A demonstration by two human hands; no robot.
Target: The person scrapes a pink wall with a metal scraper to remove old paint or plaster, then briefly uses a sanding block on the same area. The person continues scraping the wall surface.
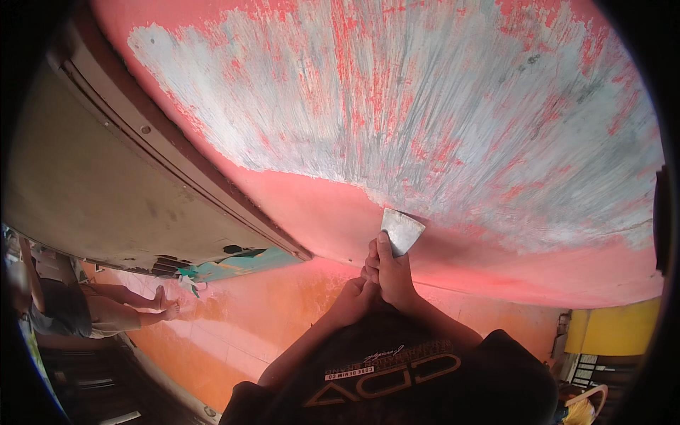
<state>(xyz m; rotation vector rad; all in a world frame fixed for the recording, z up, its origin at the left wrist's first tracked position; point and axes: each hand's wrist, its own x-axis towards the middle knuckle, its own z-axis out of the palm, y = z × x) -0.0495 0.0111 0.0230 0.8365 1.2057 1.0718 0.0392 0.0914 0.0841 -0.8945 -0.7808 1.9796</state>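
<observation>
My right hand (396,276) grips a putty knife (402,231), a scraper with a wide metal blade, thumb laid along the base of the blade. Just below it, my left hand (355,300) is closed at the lower end of the handle, against the right hand. Both hands hide the handle. The blade's edge is at the lower border of a large scraped patch (297,106) on the pink wall (308,204). Grey-white undersurface shows in that patch, streaked with leftover red and pink paint.
A worn door (122,175) in a brown frame (175,154) stands at left, broken along its bottom edge. Orange floor (239,324) lies below. Another person's legs (122,308) are at far left. A yellow surface (611,329) and a basket-like handle (592,396) are at lower right.
</observation>
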